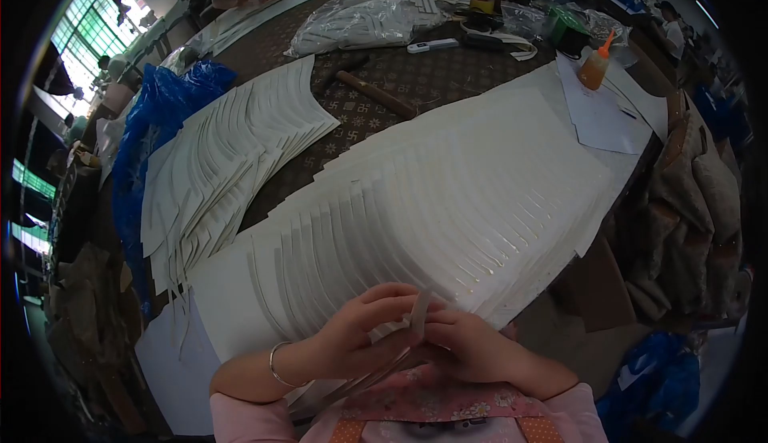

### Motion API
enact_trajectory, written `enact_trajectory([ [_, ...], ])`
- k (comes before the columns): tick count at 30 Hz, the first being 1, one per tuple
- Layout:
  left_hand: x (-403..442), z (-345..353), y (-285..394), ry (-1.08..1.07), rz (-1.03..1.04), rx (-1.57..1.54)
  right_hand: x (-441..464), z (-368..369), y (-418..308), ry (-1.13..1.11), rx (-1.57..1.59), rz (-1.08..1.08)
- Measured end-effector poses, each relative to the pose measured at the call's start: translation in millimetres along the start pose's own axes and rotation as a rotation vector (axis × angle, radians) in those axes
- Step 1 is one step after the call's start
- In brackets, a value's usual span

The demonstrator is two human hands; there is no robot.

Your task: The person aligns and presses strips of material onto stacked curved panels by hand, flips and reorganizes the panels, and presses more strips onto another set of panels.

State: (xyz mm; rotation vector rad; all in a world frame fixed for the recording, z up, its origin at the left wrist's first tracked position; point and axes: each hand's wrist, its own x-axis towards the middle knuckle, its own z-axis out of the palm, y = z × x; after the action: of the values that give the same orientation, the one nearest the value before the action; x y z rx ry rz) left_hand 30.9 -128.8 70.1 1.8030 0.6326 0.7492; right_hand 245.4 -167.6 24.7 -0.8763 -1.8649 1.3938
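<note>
Fingers of the left hand [360, 327] are closed on a pale strip [419, 315] between the two hands, its short end upright; the right hand [476, 347] is just beside it, though whether its fingers pinch it, I cannot tell. A long band slants down-left under the left wrist, perhaps the same strip. Just beyond lies a fanned stack of white sheets [496, 171]; farther off on the tabletop [432, 75], a hammer [376, 93] and an orange bottle [594, 69].

Passable tabletop [298, 173] lies between the white stacks [480, 171], a hammer [373, 93] obstructing its far end.
</note>
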Motion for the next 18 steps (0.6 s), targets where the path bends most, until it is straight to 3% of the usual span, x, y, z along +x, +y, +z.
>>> enact_trajectory([
  [3,-6,-11,-13,-0.097,-0.063,-0.014,1,-2,1,-0.102,-0.047,0.094],
  [6,-14,-11,-17,-0.010,-0.064,-0.124,-8,-11,-8,-0.077,-0.033,0.145],
  [8,-16,-12,-10,0.277,-0.171,-0.550,-18,-18,-7,-0.020,-0.016,0.149],
  [18,-5,-32,-42,0.293,-0.091,-0.523,-29,-21,-8,0.061,-0.083,0.116],
])
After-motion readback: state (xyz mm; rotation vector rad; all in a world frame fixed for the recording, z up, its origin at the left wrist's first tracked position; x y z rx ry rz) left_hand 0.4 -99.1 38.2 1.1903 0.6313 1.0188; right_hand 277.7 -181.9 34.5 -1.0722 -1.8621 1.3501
